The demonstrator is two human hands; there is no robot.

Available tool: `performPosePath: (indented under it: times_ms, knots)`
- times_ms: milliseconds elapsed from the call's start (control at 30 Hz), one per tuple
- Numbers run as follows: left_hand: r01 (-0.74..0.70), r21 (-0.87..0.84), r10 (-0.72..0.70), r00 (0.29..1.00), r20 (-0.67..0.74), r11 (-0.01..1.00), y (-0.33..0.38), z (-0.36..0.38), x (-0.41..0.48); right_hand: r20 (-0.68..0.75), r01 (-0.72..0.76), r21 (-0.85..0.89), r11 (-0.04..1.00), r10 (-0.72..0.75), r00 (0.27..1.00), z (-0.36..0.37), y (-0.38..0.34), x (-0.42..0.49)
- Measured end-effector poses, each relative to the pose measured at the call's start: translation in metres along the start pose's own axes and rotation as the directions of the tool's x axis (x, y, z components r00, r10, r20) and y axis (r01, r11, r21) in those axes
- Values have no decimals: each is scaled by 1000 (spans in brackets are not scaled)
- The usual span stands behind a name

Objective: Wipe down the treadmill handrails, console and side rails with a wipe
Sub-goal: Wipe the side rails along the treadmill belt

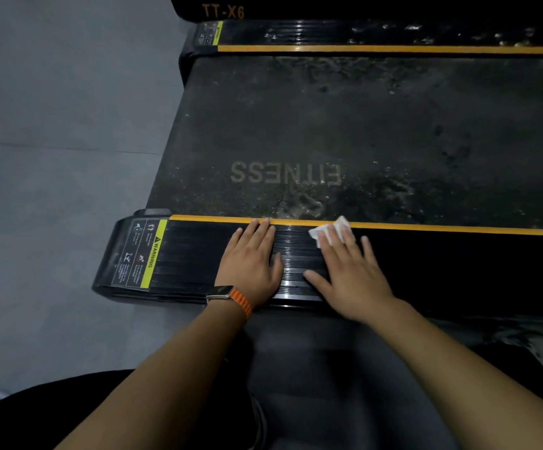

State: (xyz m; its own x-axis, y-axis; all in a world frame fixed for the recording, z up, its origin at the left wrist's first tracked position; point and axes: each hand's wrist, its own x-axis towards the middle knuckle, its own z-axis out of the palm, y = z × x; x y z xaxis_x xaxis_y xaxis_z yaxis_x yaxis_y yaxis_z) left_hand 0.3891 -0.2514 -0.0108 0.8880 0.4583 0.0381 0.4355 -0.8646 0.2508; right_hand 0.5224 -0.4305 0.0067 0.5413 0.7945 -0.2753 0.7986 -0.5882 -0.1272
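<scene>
While both hands lie flat on the near side rail (296,254) of the treadmill, only the right hand (351,274) has anything under it. Its fingers (366,251) are straight and slightly spread, and they press the white wipe (328,233) down onto the ribbed black surface. The wipe sits under the fingertips at the rail's inner edge. Its crumpled far corner sticks out past them onto the orange strip (426,227) that borders the belt (296,125). The right thumb is splayed out to the left and rests on the ribs.

The left hand (250,258) lies just beside it, palm down, holding nothing. Its fingers (260,232) are straight and close together, their tips reaching the orange strip. On that wrist is a watch (228,295) with an orange band. Further left on the same rail is a yellow-edged warning label (153,254). Beyond the belt runs the far side rail (361,34).
</scene>
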Motion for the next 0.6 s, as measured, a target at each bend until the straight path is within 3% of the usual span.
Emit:
performPosePath:
  times_ms: [133, 267, 400, 600]
  knots:
    - [0, -7, 0, 1000, 6, 1000, -1, 1, -1, 61, 94, -33, 995, -92, 994, -7, 2, 13]
    - [6, -14, -5, 1000, 23, 1000, 0, -1, -2, 41, 1, -73, 997, 2, 999, -7, 38, -6]
    - [-1, -9, 1, 1000, 23, 1000, 0, -1, -2, 24, -38, -41, 998, 39, 999, -4, 22, -1]
    - [-6, -23, 6, 1000, -8, 1000, 0, 0, -2, 41, 157, -33, 987, -155, 987, -5, -24, 30]
